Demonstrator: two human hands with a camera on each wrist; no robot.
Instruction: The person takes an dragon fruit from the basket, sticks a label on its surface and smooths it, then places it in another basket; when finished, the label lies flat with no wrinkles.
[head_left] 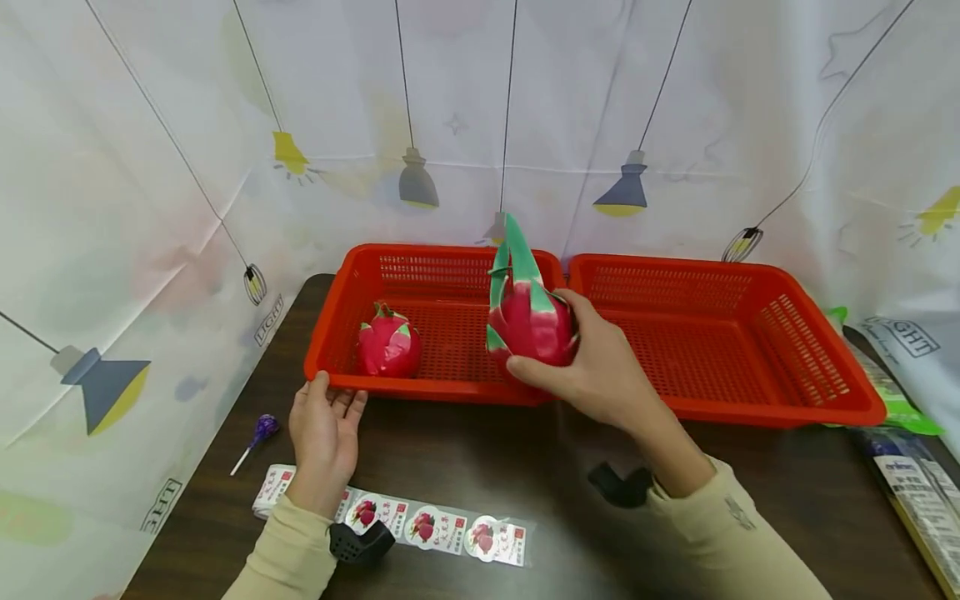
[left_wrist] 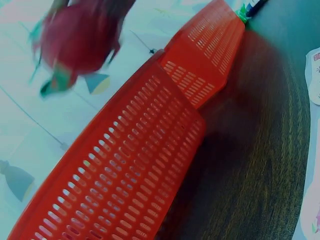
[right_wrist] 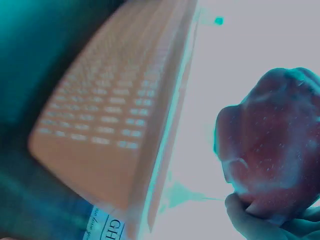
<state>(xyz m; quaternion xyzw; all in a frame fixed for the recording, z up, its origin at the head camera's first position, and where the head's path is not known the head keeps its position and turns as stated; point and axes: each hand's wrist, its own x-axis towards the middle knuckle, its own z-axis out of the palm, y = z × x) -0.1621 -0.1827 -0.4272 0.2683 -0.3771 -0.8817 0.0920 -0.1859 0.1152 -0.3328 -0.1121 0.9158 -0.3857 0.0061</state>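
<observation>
Dragon fruit (head_left: pixel 531 327) sits in the right hand (head_left: pixel 600 367), fingers and thumb curled round its red body, held above the front rim of the left red basket (head_left: pixel 420 387). Its long green scales point up and lean back toward the curtain. A second dragon fruit (head_left: pixel 387 343) lies inside the same basket, well apart to the left. The left hand (head_left: pixel 324 433) lies relaxed on the tabletop (head_left: pixel 480 467), its fingertips touching the basket's front edge, holding nothing. Behind that wrist a strip of round stickers (head_left: pixel 435 527) lies flat, with a purple lollipop (head_left: pixel 258 433) off to the side.

The grip looks one-sided: the palm covers the near half only, so the waxy fruit could roll off the fingers and drop onto the rim. A knock there could tip or shove the light basket, since the left hand merely touches it. The limp scales may also catch the mesh wall.
</observation>
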